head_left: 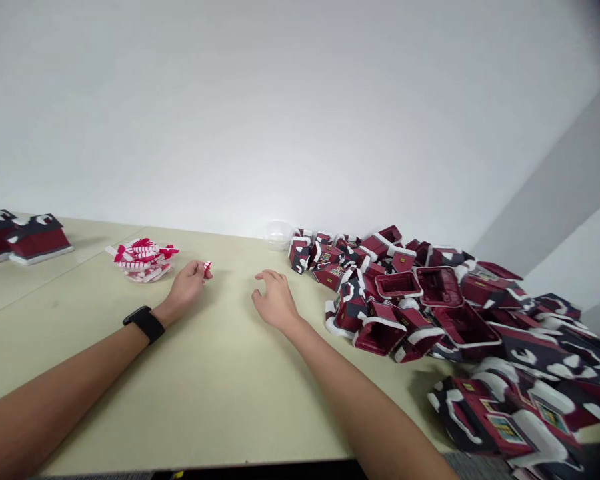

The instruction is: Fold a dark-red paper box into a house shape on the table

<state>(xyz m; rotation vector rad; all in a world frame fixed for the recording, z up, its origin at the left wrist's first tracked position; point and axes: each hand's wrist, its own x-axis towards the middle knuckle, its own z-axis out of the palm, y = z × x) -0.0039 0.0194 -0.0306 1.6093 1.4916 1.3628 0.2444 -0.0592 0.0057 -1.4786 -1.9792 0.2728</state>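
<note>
My left hand (189, 285) is closed on a small red-and-white striped piece (207, 270), most of it hidden by the fingers. Just left of that hand, a clear bowl (153, 272) is heaped with similar red-and-white striped pieces (143, 252). My right hand (275, 298) hovers over the middle of the table, fingers apart and nothing in them. To its right lies a large pile of dark red toy houses (397, 285) with white snowy edges, several tipped over so that their hollow undersides show.
Two toy houses (41, 239) stand upright at the far left. A clear empty-looking bowl (279, 235) sits against the white wall (260, 120). The pale table (220, 400) has a seam at left, and the house pile reaches its front right edge.
</note>
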